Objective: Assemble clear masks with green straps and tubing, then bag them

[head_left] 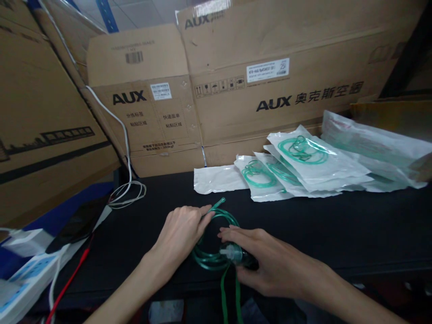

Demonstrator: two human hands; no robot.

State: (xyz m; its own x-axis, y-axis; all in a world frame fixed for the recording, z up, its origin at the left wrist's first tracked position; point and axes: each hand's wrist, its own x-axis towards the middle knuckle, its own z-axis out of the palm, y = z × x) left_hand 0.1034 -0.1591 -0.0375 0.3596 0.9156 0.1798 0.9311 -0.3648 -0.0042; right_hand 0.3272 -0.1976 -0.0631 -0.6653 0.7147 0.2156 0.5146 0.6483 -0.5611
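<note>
On the black table (310,229), my left hand (184,227) pinches the coiled green tubing (211,262); my right hand (266,256) curls round a clear fitting (232,253). Behind, cardboard (222,117) reads "AUX" and "300kgf".

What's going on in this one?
A person is handling coiled green tubing over a black tabletop. The left hand pinches the coil near its free end; the right hand grips a clear fitting, with green straps trailing below. Farther back on the right lie pouches, several showing green tubing inside, before AUX cardboard.
</note>
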